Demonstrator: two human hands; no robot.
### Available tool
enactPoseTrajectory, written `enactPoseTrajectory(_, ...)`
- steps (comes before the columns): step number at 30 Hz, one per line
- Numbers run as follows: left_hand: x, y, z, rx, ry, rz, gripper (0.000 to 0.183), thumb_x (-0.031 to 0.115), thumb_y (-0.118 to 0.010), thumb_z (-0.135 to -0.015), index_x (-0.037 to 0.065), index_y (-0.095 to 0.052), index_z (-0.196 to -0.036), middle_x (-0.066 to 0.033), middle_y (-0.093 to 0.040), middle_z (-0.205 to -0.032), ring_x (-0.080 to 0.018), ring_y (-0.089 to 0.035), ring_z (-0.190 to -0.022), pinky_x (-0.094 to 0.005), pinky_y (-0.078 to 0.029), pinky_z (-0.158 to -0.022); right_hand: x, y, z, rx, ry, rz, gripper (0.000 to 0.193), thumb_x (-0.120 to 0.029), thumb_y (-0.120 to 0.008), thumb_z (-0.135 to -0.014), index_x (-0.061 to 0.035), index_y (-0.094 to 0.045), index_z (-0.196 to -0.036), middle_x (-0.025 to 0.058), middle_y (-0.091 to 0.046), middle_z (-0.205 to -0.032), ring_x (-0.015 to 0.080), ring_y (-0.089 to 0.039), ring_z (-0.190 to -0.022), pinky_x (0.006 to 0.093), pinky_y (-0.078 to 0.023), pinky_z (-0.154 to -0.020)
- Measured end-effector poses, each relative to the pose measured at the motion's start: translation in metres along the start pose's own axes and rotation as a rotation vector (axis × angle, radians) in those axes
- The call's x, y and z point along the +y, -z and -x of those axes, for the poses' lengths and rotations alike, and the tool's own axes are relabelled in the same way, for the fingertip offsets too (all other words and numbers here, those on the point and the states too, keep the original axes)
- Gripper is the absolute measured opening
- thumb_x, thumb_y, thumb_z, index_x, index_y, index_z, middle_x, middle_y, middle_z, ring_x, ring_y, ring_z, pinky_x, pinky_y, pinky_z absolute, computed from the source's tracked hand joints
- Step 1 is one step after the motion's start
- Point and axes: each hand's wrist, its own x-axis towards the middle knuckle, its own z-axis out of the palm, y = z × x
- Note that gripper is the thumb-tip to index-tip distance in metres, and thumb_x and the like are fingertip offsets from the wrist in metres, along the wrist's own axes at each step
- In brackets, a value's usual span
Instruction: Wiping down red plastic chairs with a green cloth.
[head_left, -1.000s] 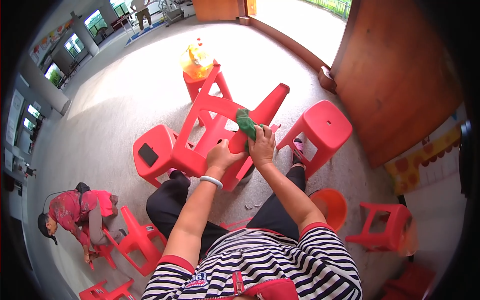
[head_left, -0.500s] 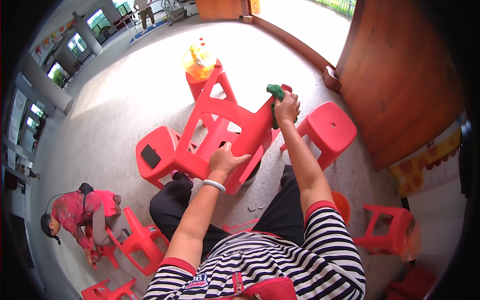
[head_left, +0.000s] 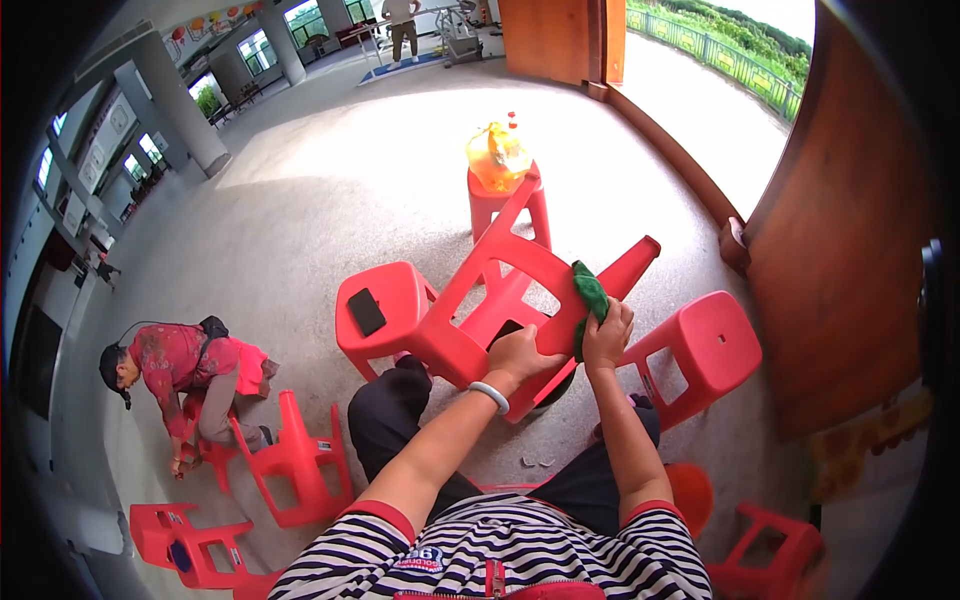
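Note:
A red plastic stool [head_left: 538,262] is tipped on its side in front of me, legs pointing away and up. My left hand [head_left: 520,357], with a pale bracelet at the wrist, grips the stool's near part, its thumb lying along the surface. In my right hand [head_left: 608,335] is a bunched green cloth [head_left: 590,293], pressed against the stool's right leg area. The fingertips of my left hand are partly hidden by the stool. Under the stool shows part of a dark round container [head_left: 556,392] between my feet.
A red stool [head_left: 384,292] carrying a black phone [head_left: 366,312] stands left; another stool [head_left: 722,338] stands right. Ahead, a stool holds a yellow-orange bag [head_left: 497,158]. More stools [head_left: 297,462] lie lower left, near a bending person [head_left: 190,370]. A wooden door [head_left: 850,230] is at right.
My right hand and the green cloth have slid down the stool's leg toward me, nearer my left hand. The view has turned left, so things appear farther right.

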Motion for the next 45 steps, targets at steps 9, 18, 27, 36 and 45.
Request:
enactPoseTrajectory(9,-0.015,-0.009,0.006,0.022,0.001,0.075,0.074,0.071,-0.078,-0.062,0.005,-0.066,-0.092,-0.0150,-0.072,-0.082,-0.0312,-0.072,-0.074,-0.0428,-0.056,-0.066,0.001,-0.004,0.002,0.004,-0.107,-0.026,0.035,-0.019,-0.067,-0.087,-0.0094,-0.061,-0.120,0.0141,-0.056,-0.118,0.0358,-0.052,-0.115,0.0468,-0.040,-0.103)
enactPoseTrajectory(18,-0.030,0.006,0.018,0.052,-0.025,0.377,0.071,0.062,-0.082,-0.066,0.000,-0.070,-0.099,-0.0194,-0.073,-0.094,-0.0298,-0.072,-0.085,-0.0418,-0.055,-0.076,-0.054,0.036,-0.011,0.016,0.108,-0.070,0.030,-0.016,-0.068,-0.085,-0.0070,-0.064,-0.113,0.0137,-0.060,-0.112,0.0362,-0.054,-0.112,0.0468,-0.043,-0.099)
enactPoseTrajectory(27,-0.050,0.016,0.016,-0.155,0.231,1.270,0.049,0.041,-0.077,-0.085,0.000,-0.068,-0.111,-0.0093,-0.073,-0.096,-0.0168,-0.072,-0.080,-0.0295,-0.058,-0.069,-0.105,0.015,-0.029,-0.176,0.470,0.166,0.035,-0.028,-0.067,-0.081,-0.0131,-0.065,-0.113,0.0095,-0.059,-0.114,0.0332,-0.057,-0.107,0.0479,-0.045,-0.089)
enactPoseTrajectory(36,-0.118,0.023,0.020,-0.182,0.391,1.491,0.057,0.051,-0.067,-0.092,0.000,-0.065,-0.119,-0.0103,-0.071,-0.107,-0.0176,-0.071,-0.089,-0.0314,-0.059,-0.078,-0.160,-0.053,0.001,-0.262,0.707,0.171,0.036,-0.031,-0.070,-0.076,-0.0141,-0.065,-0.107,0.0073,-0.059,-0.105,0.0294,-0.058,-0.101,0.0469,-0.043,-0.082)
enactPoseTrajectory(45,-0.162,-0.043,0.012,-0.081,0.445,1.710,0.066,0.056,-0.057,-0.097,0.000,-0.057,-0.131,-0.0098,-0.067,-0.118,-0.0178,-0.067,-0.099,-0.0323,-0.054,-0.091,-0.163,-0.115,0.028,-0.314,0.758,0.187,0.037,-0.027,-0.074,-0.067,-0.0116,-0.068,-0.101,0.0070,-0.060,-0.103,0.0277,-0.059,-0.098,0.0451,-0.043,-0.081)
